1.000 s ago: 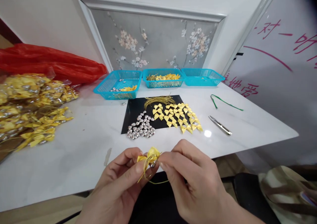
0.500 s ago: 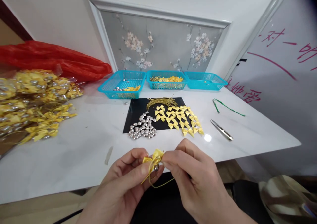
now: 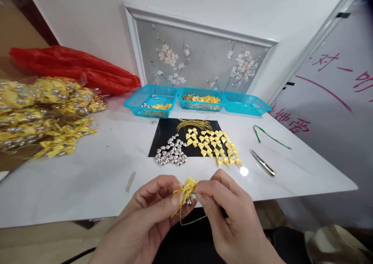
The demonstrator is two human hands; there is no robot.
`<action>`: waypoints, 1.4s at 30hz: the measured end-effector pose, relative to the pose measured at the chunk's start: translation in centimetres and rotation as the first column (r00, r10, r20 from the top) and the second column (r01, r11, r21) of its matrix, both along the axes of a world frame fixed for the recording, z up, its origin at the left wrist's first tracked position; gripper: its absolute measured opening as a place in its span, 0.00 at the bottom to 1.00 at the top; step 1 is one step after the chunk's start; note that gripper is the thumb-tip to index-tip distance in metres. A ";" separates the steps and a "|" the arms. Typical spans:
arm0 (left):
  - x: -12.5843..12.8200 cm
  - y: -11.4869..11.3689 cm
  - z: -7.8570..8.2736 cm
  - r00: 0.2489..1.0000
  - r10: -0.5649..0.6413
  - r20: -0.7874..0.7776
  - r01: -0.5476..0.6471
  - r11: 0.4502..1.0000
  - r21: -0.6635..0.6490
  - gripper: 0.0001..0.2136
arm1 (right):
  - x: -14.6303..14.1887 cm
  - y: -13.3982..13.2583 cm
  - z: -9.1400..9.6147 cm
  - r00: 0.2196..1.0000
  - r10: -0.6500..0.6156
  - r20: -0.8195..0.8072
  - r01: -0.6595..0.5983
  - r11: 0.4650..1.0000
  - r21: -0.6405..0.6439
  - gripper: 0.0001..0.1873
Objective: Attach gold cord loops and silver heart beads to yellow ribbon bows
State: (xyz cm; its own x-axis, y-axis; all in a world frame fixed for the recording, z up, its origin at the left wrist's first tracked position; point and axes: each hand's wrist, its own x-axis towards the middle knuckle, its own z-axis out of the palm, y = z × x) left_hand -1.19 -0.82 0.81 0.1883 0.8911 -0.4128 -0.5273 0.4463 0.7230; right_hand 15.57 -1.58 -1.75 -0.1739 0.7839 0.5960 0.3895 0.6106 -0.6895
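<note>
Just off the table's front edge, my left hand (image 3: 155,205) pinches a yellow ribbon bow (image 3: 189,185) between thumb and fingers. My right hand (image 3: 229,207) is closed at the bow's right side, its thumb and forefinger pressed together on the bow or its cord; which of the two is hidden. A silver bell-like bead (image 3: 189,200) hangs under the bow. From it a thin gold cord (image 3: 189,222) loops down below the fingers. Beyond the hands lie silver beads (image 3: 171,151), loose yellow bows (image 3: 215,141) and a bundle of gold cords (image 3: 194,124) on a black mat (image 3: 157,139).
At the back stand a left blue basket (image 3: 131,105), a middle blue basket (image 3: 201,105) and a right blue basket (image 3: 247,107). Thread snips (image 3: 262,163) and a green ribbon (image 3: 269,137) lie right. Bagged yellow bows (image 3: 55,97) and red plastic (image 3: 78,69) fill the left.
The view has shifted slightly, so the scene sits a little further right. Both hands still hold the bow, which has turned a little between the fingers.
</note>
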 end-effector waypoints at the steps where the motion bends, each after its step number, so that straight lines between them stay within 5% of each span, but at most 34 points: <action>1: 0.0 0.0 -0.1 1.000 -0.006 0.002 0.006 1.000 -0.002 0.10 | -0.1 0.0 -0.1 1.000 0.000 -0.004 0.000 1.000 -0.003 0.12; 21: -0.9 -0.2 -0.9 0.998 -0.033 -0.059 0.029 0.998 -0.063 0.10 | 0.4 -0.3 0.3 0.997 0.055 0.053 -0.054 0.998 -0.024 0.17; 28: -1.0 0.0 -1.8 0.997 -0.038 -0.071 0.037 0.999 -0.018 0.12 | -0.8 -1.0 0.1 0.998 -0.062 -0.015 0.060 0.994 -0.086 0.16; 42: 0.1 0.1 -0.5 0.979 0.071 -0.193 -0.049 0.992 0.114 0.14 | -1.7 -1.0 -0.2 0.989 -0.137 -0.062 0.140 0.989 0.042 0.14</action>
State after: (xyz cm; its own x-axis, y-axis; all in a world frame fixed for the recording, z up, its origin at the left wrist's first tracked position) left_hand -1.12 -0.69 0.27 0.0583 0.9397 -0.3370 -0.3938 0.3318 0.8572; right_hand 13.82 -2.57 -1.90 -0.0290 0.7693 0.6382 0.4320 0.5854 -0.6860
